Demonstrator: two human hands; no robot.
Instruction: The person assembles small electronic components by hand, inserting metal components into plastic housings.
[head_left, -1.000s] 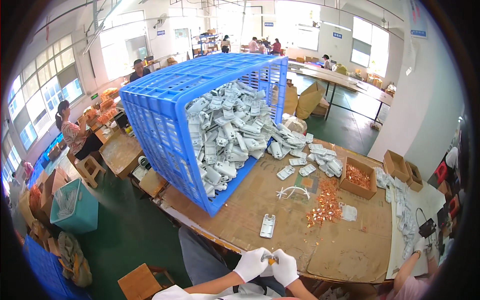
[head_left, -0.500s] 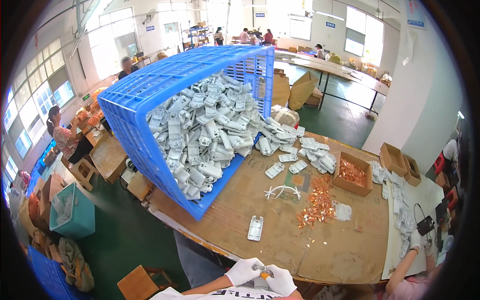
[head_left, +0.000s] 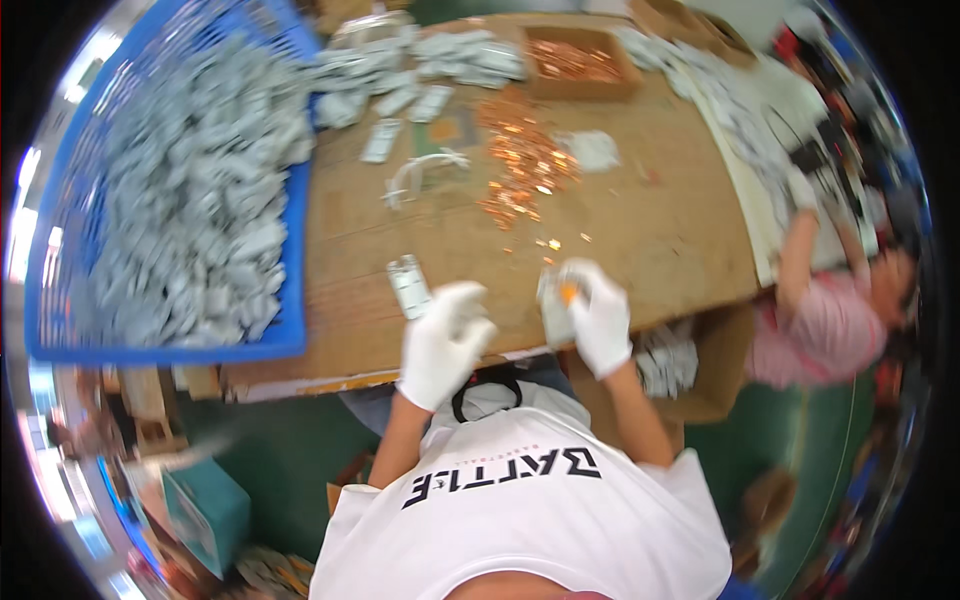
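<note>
Both my hands wear white gloves. My left hand [head_left: 442, 345] is over the table's near edge, its fingers apart and curled, with nothing seen in them. Just beyond it lies a single pale grey plastic casing [head_left: 407, 283]; whether the glove touches it I cannot tell. My right hand [head_left: 602, 318] grips another grey casing [head_left: 553, 312] at the edge, with a small orange piece [head_left: 569, 292] at the fingers. Past my hands spreads a pile of small copper-coloured metal pieces [head_left: 520, 165]. A white curved plastic strip [head_left: 425, 172] lies left of the pile.
A blue crate [head_left: 293, 250] full of grey casings stands on its side at left. A cardboard box [head_left: 585, 88] of copper pieces sits at the back. Below the table's right edge is a carton [head_left: 715, 375] holding casings. At right, a person in pink [head_left: 825, 320] works.
The view has tilted down. My hands, together before, have parted: the left has let go and moved toward the lone casing, the right holds a casing to the right.
</note>
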